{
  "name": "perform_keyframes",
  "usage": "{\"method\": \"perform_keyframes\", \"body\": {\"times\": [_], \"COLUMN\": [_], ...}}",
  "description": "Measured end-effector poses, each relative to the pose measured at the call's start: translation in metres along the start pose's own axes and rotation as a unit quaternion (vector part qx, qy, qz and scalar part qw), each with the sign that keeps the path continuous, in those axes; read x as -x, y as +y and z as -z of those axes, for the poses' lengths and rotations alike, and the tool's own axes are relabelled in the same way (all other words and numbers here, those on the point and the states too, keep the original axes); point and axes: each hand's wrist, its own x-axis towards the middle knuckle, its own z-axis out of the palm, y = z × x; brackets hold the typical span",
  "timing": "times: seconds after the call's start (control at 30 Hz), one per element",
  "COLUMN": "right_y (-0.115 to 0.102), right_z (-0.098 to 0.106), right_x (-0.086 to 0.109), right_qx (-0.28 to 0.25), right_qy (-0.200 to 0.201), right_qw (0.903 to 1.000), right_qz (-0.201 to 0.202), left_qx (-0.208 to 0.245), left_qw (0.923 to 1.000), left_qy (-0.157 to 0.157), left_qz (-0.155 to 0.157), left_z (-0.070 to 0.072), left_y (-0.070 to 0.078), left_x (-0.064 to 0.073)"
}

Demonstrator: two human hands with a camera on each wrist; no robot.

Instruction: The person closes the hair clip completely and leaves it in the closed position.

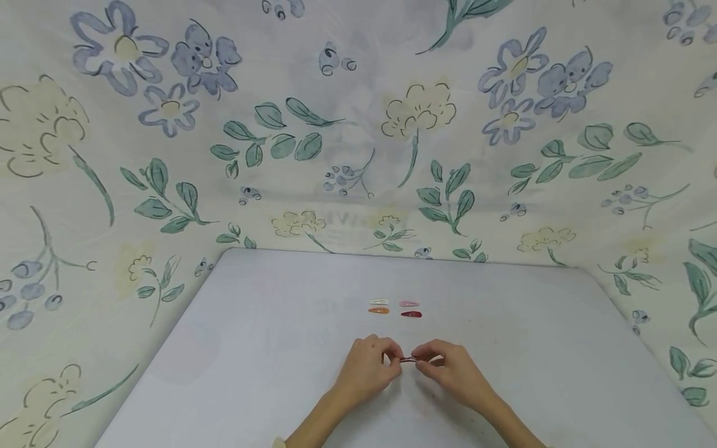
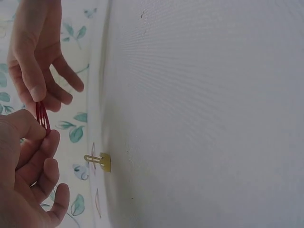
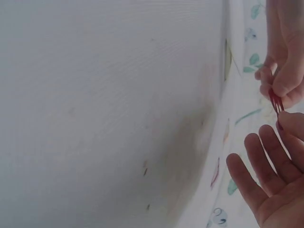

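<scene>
A red snap hair clip is held level between the two hands, above the white table. My left hand pinches one end between thumb and fingertips, and my right hand pinches the other end. In the left wrist view the slim prongs of the red clip show side by side, with gaps between them. The right wrist view has the same clip between both thumbs, while the other fingers of the right hand extend away from it. Fingertips cover both clip ends.
Beyond the hands, snap clips lie in two rows on the table: white and pink behind, orange and dark red in front. Flower-printed cloth rises around the table's back and sides.
</scene>
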Motion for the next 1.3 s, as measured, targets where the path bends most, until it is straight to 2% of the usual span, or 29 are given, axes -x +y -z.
{"method": "perform_keyframes", "body": {"times": [0.13,0.3,0.43,0.87,1.03,1.3], "right_y": [-0.003,-0.010,-0.016,-0.024,-0.023,-0.020], "right_z": [-0.002,-0.001,0.002,0.004,0.007,0.008], "right_x": [-0.001,-0.005,-0.007,-0.020,-0.023,-0.033], "right_qx": [-0.003,-0.007,-0.018,-0.019,0.000,0.001], "right_qy": [0.005,0.012,0.020,0.035,0.035,0.037], "right_qw": [1.0000,0.9999,0.9996,0.9988,0.9988,0.9971], "right_qz": [-0.001,0.002,0.007,0.030,0.035,0.066], "left_qx": [0.008,0.015,0.038,0.126,0.140,0.155], "left_qw": [0.9998,0.9980,0.9962,0.9904,0.9887,0.9870], "left_qy": [0.019,0.059,0.076,0.058,0.052,0.039], "left_qz": [-0.002,-0.016,-0.018,-0.004,-0.006,-0.016], "left_z": [0.001,0.001,0.003,0.018,0.019,0.023], "left_y": [0.000,-0.003,-0.004,-0.007,-0.008,-0.014], "left_x": [0.001,0.000,-0.002,-0.011,-0.015,-0.026]}}
